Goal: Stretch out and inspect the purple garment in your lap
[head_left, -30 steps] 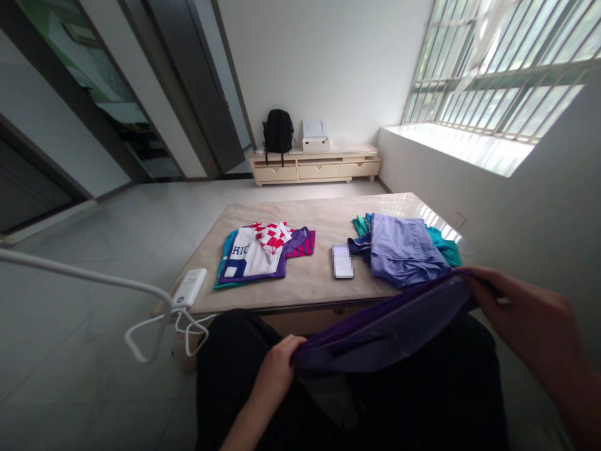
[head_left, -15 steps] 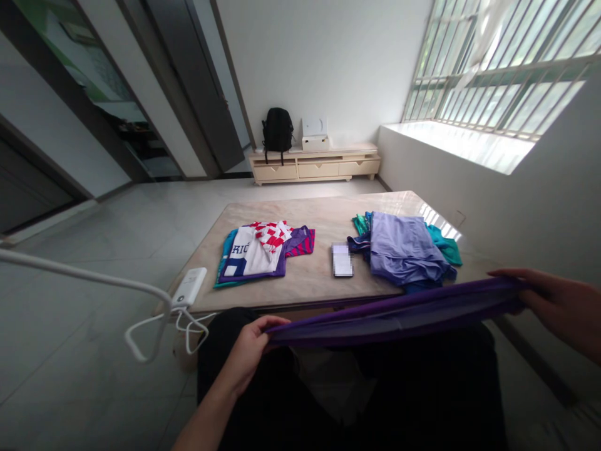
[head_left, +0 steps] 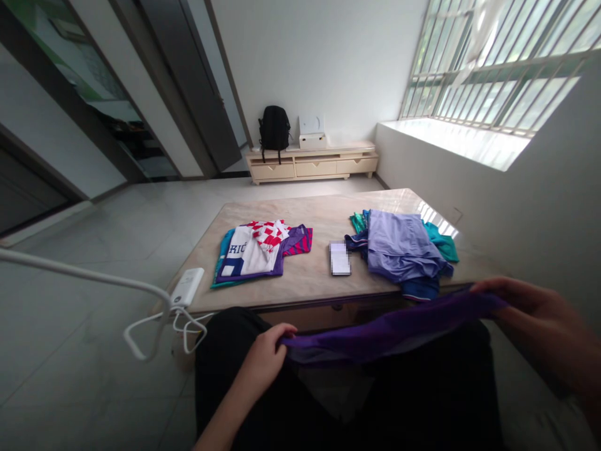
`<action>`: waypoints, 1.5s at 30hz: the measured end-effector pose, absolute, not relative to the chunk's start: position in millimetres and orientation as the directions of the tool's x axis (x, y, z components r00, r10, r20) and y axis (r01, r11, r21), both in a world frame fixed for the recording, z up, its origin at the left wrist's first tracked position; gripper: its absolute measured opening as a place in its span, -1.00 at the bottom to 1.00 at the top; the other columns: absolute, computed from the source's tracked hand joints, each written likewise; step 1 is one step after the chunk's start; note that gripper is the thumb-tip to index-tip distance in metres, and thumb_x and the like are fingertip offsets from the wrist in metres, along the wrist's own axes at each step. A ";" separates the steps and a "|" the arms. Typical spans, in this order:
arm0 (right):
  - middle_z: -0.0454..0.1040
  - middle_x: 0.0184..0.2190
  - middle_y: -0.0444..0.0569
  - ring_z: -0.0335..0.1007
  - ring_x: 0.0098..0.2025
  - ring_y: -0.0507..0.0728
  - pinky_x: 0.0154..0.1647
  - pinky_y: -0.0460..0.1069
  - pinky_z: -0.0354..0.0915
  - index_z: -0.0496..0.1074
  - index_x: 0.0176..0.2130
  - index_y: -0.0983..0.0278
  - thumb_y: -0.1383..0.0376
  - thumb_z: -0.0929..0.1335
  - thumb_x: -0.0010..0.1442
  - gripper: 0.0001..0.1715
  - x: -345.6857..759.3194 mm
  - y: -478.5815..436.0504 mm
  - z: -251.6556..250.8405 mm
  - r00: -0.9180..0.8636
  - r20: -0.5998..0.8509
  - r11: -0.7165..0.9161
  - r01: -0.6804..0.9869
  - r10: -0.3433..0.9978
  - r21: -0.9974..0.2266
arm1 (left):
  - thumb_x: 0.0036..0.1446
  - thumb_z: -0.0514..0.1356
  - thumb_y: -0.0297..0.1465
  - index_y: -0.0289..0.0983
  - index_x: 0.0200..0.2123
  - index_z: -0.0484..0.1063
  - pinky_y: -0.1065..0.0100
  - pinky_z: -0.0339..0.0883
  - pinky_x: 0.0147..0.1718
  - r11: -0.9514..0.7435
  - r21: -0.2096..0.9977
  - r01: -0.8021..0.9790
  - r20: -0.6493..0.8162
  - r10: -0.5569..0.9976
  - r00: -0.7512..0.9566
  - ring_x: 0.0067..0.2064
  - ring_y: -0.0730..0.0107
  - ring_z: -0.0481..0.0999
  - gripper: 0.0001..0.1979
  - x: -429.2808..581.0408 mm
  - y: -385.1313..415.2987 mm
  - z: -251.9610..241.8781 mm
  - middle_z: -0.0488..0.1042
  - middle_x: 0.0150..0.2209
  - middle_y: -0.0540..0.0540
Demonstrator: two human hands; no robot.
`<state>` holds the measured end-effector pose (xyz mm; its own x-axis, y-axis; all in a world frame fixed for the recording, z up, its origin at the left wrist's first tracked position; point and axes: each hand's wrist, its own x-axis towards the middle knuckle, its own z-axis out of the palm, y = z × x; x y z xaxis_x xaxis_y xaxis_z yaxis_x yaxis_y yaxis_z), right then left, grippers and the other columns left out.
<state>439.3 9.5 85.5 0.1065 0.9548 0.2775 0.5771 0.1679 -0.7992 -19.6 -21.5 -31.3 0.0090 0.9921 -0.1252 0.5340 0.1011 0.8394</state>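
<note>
Stretching a purple garment (head_left: 385, 329) between left hand (head_left: 265, 357) and right hand (head_left: 530, 316), fingers clamped on each end above the lap, a loose pinch could drop it short of the counter (head_left: 310, 282).

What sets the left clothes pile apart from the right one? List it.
The left pile lies flat and squared, topped by a white and red-checked shirt; the right pile is looser, topped by lavender cloth. The left pile sits wholly on the table; the right pile droops over the near edge. Both show teal underneath.
</note>
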 end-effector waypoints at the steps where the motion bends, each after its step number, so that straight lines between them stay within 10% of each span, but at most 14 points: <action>1: 0.66 -0.36 0.13 0.62 -0.36 0.23 -0.33 -0.04 0.48 0.65 -0.32 0.24 -0.09 0.57 0.01 -0.53 422.1 5.7 85.8 0.117 0.221 0.147 0.450 0.968 -0.881 | 0.02 0.13 -0.59 -0.26 -0.12 0.65 0.09 0.31 0.17 0.064 0.791 0.609 -0.111 0.993 0.040 0.05 0.04 0.56 -0.59 -10.6 -23.7 -35.3 0.65 -0.06 -0.19; 5: 0.56 -0.38 -0.02 0.49 -0.37 0.11 -0.34 -0.10 0.40 0.58 -0.33 0.24 0.12 0.61 -0.01 -0.68 348.9 -6.6 80.7 0.048 0.084 0.081 0.052 0.995 -0.995 | 0.12 0.33 -0.43 -0.20 0.16 0.52 0.11 0.22 0.28 -0.056 0.865 0.499 -0.100 0.954 0.281 0.23 0.04 0.45 -0.50 46.3 -38.2 -29.1 0.53 0.18 -0.19; 10: 0.43 -0.42 -0.14 0.33 -0.40 0.03 -0.39 -0.12 0.26 0.47 -0.33 0.26 0.31 0.56 0.01 -0.76 296.0 -15.5 63.9 -0.126 0.104 0.104 -0.008 0.987 -0.995 | 0.19 0.37 -0.26 -0.15 0.16 0.48 0.28 0.34 0.12 -0.150 0.974 0.170 0.097 0.953 0.287 0.11 0.17 0.52 -0.54 104.3 -50.3 2.6 0.57 0.09 -0.10; 15: 0.32 -0.43 -0.20 0.17 -0.41 -0.01 -0.41 -0.10 0.08 0.35 -0.41 0.27 0.48 0.49 -0.02 -0.74 299.3 -16.2 55.4 -0.334 0.052 0.093 0.110 0.941 -0.990 | 0.29 0.26 -0.33 -0.26 -0.31 0.55 0.40 0.38 -0.24 -0.166 0.970 0.176 0.138 0.977 0.163 -0.25 0.33 0.56 -0.85 102.4 -43.8 4.6 0.55 -0.32 -0.04; 25: 0.29 -0.45 -0.20 0.17 -0.41 0.00 -0.41 -0.09 0.08 0.32 -0.46 0.25 0.51 0.41 -0.03 -0.78 298.5 -15.2 52.1 -0.300 0.092 0.137 0.132 0.950 -0.982 | 0.08 0.36 -0.47 -0.26 -0.27 0.48 0.39 0.26 -0.26 -0.095 0.942 0.322 0.005 0.962 0.272 -0.23 0.33 0.46 -0.86 108.0 -51.1 -20.6 0.48 -0.28 0.00; 35: 0.25 -0.46 -0.22 0.12 -0.43 0.00 -0.41 -0.06 0.01 0.32 -0.46 0.25 0.48 0.41 -0.03 -0.80 302.6 -15.0 44.2 -0.194 0.120 0.152 0.157 0.973 -0.976 | 0.22 0.02 -0.58 -0.20 -0.09 0.36 0.30 0.32 -0.17 -0.031 0.886 0.462 -0.021 0.994 0.107 -0.18 0.22 0.58 -0.73 88.8 -40.3 -49.7 0.55 -0.24 -0.07; 45: 0.30 -0.42 -0.16 0.30 -0.42 0.07 -0.35 -0.05 0.19 0.52 -0.18 0.21 0.50 0.29 0.06 -0.63 353.3 16.8 11.4 -0.321 0.268 0.418 0.686 0.908 -0.595 | 0.20 -0.06 -0.62 -0.26 -0.02 0.52 0.28 0.42 0.12 -0.342 0.607 0.718 0.492 0.871 0.000 0.05 0.26 0.61 -0.55 -6.4 -6.2 -4.1 0.62 -0.04 -0.13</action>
